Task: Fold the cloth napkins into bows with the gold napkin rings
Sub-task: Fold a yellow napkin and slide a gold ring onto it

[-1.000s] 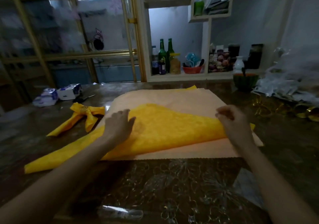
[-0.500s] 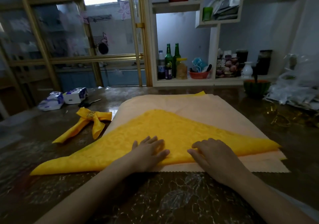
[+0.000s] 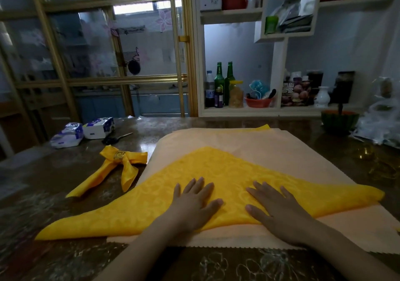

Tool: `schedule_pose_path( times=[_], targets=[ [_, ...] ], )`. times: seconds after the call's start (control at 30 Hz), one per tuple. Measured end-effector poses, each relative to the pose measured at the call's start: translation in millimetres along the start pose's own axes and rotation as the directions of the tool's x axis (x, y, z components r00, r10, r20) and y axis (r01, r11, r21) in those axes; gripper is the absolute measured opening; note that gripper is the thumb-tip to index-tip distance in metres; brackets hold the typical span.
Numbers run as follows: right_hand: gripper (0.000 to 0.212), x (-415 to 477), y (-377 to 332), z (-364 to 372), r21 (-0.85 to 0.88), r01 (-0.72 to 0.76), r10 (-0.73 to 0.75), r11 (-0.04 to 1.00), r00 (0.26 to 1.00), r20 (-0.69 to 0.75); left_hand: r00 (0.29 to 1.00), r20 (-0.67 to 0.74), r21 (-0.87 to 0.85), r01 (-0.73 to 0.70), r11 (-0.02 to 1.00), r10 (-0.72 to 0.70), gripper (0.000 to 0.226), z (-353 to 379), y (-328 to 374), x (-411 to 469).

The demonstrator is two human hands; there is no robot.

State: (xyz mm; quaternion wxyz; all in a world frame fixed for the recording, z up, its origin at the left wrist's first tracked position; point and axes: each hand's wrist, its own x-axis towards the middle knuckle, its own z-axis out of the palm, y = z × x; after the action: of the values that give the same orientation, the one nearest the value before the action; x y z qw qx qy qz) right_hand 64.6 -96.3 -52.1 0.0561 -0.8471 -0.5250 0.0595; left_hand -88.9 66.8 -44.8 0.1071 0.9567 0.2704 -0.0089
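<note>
Near the table's (image 3: 54,183) front edge, a peach cloth (image 3: 292,151) carries the yellow napkin (image 3: 216,168). My left hand (image 3: 194,203) and right hand (image 3: 279,211) lie flat on it, fingers straight, gripping nothing. Uneven pressure could slide the layers and skew the fold, I think. The napkin is a wide, patterned triangle, its left tip overhanging the cloth. Toward the left edge lies a finished bow (image 3: 121,164) with its gold ring (image 3: 119,154).
</note>
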Motion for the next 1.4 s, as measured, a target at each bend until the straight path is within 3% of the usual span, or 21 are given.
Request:
schedule_pose_path(
  times=[0.17,0.2,0.3,0.33,0.4,0.57,0.67,0.77,0.83,0.93,1.0,1.17,1.27,1.4],
  targets=[
    [0.134,0.3,-14.8,-7.9,-0.083,0.032,-0.037,0.996,0.997,-0.063,0.974,-0.194,0.067,-0.107,0.992,0.118,0.060,-0.5,4.6,-4.7],
    [0.123,2.3,-23.9,-8.7,-0.125,0.082,-0.094,0.989,0.991,-0.099,0.978,-0.175,0.039,-0.112,0.993,0.117,0.067,-0.6,5.9,-7.1],
    [0.060,1.5,-36.8,-3.7,-0.075,0.205,-0.211,0.976,0.973,-0.097,0.989,-0.107,0.029,-0.103,0.994,0.106,0.127,7.4,14.8,-6.3],
    [0.051,0.8,-34.7,-2.7,-0.036,0.197,-0.198,0.980,0.979,-0.043,0.991,-0.098,0.043,-0.087,0.995,0.090,0.137,10.7,15.1,-5.0],
    [0.054,-0.3,-18.7,-4.4,0.003,0.135,-0.135,0.991,0.989,0.054,0.991,-0.104,0.058,-0.077,0.995,0.082,0.140,15.0,15.8,-3.0],
    [0.063,-16.6,49.5,-14.6,-0.029,-0.065,0.067,0.997,0.994,0.082,0.992,-0.075,0.029,-0.101,0.994,0.103,0.129,18.7,17.3,-0.4],
    [0.065,-31.6,84.4,-25.2,-0.059,-0.238,0.242,0.969,0.967,0.083,0.994,-0.053,0.023,-0.090,0.996,0.091,0.094,16.8,17.8,-0.4],
    [0.064,-47.7,83.5,-34.5,-0.229,-0.374,0.357,0.898,0.927,-0.115,0.990,-0.108,0.089,-0.076,0.993,0.085,0.074,13.7,22.7,-4.8],
    [0.056,-48.6,49.5,-33.7,-0.212,-0.274,0.224,0.938,0.947,-0.230,0.968,-0.206,0.247,-0.093,0.965,0.146,0.077,9.0,30.2,-11.0],
    [0.049,-30.8,-10.8,-22.9,-0.054,0.051,-0.061,0.997,0.979,-0.193,0.951,-0.226,0.401,-0.108,0.910,0.212,0.050,2.5,49.7,-18.5],
    [0.050,-14.6,-33.7,-14.3,-0.034,0.111,-0.115,0.993,0.984,-0.133,0.975,-0.174,0.314,-0.076,0.946,0.136,0.049,3.7,56.3,-21.4],
    [0.052,-10.0,-23.0,1.8,-0.006,0.041,-0.041,0.999,0.999,-0.005,0.999,0.018,0.080,0.038,0.996,-0.039,0.059,3.5,3.5,-51.4],
    [0.053,-7.4,-24.8,0.4,-0.037,0.043,-0.043,0.998,0.999,0.001,0.977,0.078,0.052,0.193,0.980,-0.197,0.064,-7.2,-65.4,-90.4],
    [0.053,0.4,-33.4,4.8,0.024,0.064,-0.064,0.998,0.998,-0.007,0.891,0.099,0.114,0.432,0.894,-0.443,0.066,-29.5,-139.2,-141.0]
  ],
)
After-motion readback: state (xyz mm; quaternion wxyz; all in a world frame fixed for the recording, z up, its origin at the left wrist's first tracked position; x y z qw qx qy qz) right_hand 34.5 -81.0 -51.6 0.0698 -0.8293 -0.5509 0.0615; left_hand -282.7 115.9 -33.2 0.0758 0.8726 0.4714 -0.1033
